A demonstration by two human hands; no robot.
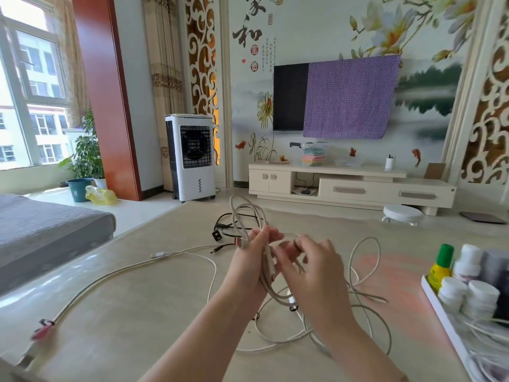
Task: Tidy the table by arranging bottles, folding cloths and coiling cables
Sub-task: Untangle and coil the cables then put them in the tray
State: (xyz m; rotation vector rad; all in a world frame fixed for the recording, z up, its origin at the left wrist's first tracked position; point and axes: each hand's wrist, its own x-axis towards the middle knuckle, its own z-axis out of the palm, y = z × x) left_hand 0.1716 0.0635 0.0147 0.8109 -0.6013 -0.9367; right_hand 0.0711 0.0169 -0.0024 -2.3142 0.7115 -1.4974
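So left hand (252,260) grips the cable (249,216) loops to keep the coil together; right hand (311,274) fingers look blurred, can't tell.

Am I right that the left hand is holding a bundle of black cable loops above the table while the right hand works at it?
Not quite: the head view shows that the cable loops gripped in the left hand are white, not black. The black cable lies on the table behind. The right hand does work at the bundle.
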